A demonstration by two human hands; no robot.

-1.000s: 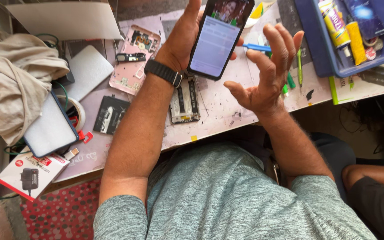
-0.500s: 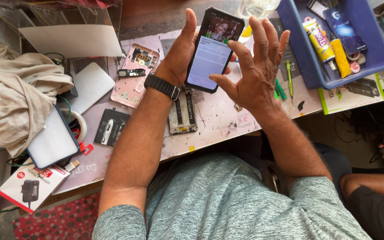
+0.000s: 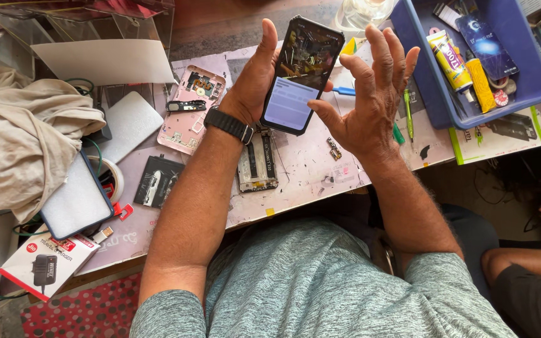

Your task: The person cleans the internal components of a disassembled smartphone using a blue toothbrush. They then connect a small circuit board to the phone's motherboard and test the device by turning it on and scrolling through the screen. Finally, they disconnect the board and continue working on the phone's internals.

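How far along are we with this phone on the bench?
Done: a pink phone frame lies stripped open on the table. In hand: the left hand holds a lit black phone; the right hand hovers open beside it. Left: the stripped parts remain unassembled.

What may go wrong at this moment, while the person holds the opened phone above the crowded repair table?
1. The left hand alone grips the black opened phone by its edges; the right hand is spread open beside it, so it might slip onto the pink work mat.
2. Its exposed internals face up, and a thumb could perhaps press them.
3. Small loose metal parts lie under the forearm and might get swept off.
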